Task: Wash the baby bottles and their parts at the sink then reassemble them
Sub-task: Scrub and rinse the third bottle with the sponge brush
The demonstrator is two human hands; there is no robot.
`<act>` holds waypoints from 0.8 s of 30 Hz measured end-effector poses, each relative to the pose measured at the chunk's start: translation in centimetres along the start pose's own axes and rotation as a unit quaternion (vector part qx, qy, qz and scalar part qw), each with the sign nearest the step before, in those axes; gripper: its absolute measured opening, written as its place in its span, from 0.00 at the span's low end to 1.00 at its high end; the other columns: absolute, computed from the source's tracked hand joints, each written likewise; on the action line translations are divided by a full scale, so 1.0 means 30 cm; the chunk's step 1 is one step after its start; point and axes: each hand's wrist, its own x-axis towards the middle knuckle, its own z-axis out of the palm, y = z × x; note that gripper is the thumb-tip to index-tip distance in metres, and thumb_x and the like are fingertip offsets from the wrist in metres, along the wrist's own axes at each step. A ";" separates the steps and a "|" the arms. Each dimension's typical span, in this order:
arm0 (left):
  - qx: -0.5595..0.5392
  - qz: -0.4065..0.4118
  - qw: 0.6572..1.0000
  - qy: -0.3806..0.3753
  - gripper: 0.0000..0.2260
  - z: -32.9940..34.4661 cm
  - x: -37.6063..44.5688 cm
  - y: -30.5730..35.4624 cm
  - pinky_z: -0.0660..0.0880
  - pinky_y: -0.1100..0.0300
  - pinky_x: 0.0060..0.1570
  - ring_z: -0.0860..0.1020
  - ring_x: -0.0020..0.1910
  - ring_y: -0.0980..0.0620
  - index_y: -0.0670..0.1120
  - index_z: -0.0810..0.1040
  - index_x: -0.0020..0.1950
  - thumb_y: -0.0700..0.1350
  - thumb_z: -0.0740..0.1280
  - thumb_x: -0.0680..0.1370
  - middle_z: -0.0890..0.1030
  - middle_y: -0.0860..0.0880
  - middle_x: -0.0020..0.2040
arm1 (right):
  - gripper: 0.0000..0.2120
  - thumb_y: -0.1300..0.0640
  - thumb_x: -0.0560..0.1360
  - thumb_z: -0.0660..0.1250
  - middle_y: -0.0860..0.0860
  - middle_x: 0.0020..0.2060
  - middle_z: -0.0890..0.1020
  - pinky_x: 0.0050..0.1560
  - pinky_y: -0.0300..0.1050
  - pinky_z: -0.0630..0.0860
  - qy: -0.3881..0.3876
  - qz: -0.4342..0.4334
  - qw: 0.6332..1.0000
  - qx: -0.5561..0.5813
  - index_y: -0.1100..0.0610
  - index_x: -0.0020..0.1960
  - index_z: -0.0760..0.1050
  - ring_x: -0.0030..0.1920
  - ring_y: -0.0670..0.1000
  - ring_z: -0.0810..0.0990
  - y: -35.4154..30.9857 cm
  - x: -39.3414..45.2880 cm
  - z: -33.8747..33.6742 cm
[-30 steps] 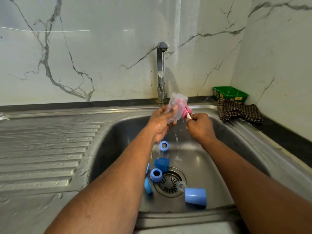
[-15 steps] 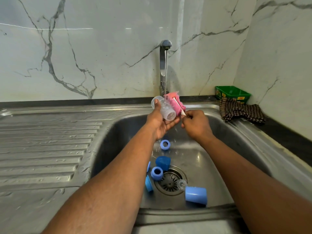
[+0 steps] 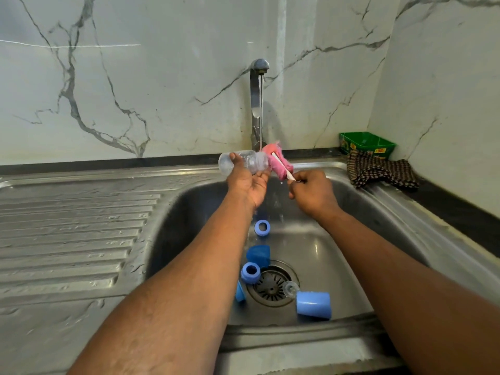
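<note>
My left hand (image 3: 247,182) holds a clear baby bottle (image 3: 243,162) on its side under the tap (image 3: 257,104), while my right hand (image 3: 311,192) pinches the white handle of a pink sponge brush (image 3: 277,162) at the bottle's right end. Below, in the sink (image 3: 351,212), blue rings and caps lie round the drain (image 3: 272,284).

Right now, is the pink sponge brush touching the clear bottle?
Touching. The head view shows the pink sponge brush pressed against the mouth of the clear bottle, with no gap between them.
</note>
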 end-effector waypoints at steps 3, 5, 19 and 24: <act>0.039 -0.001 0.999 -0.013 0.26 -0.001 -0.012 -0.008 0.82 0.51 0.52 0.82 0.56 0.40 0.37 0.66 0.70 0.55 0.62 0.81 0.78 0.33 0.62 | 0.13 0.59 0.78 0.65 0.55 0.37 0.83 0.35 0.43 0.70 0.014 0.001 1.000 0.006 0.50 0.35 0.76 0.36 0.52 0.77 -0.004 0.002 -0.010; 0.092 -0.005 0.995 -0.028 0.24 0.000 -0.025 -0.008 0.82 0.52 0.52 0.81 0.56 0.41 0.38 0.68 0.69 0.54 0.63 0.81 0.78 0.34 0.63 | 0.13 0.59 0.78 0.65 0.56 0.36 0.83 0.36 0.43 0.70 0.022 0.003 1.000 0.009 0.50 0.35 0.77 0.35 0.52 0.77 0.005 0.006 -0.015; 0.564 0.190 0.803 -0.027 0.24 -0.095 -0.057 -0.008 0.79 0.51 0.54 0.79 0.54 0.49 0.51 0.64 0.64 0.50 0.74 0.75 0.77 0.48 0.59 | 0.09 0.50 0.74 0.71 0.52 0.35 0.84 0.48 0.52 0.81 0.073 0.036 0.997 0.011 0.51 0.36 0.79 0.42 0.55 0.83 0.029 0.027 -0.014; 0.372 0.110 0.922 0.002 0.23 -0.011 -0.050 -0.012 0.80 0.43 0.51 0.80 0.53 0.43 0.52 0.61 0.72 0.50 0.67 0.81 0.76 0.45 0.60 | 0.10 0.50 0.75 0.72 0.51 0.34 0.83 0.41 0.46 0.78 0.063 0.045 0.996 0.037 0.51 0.37 0.78 0.38 0.52 0.82 0.022 0.025 -0.019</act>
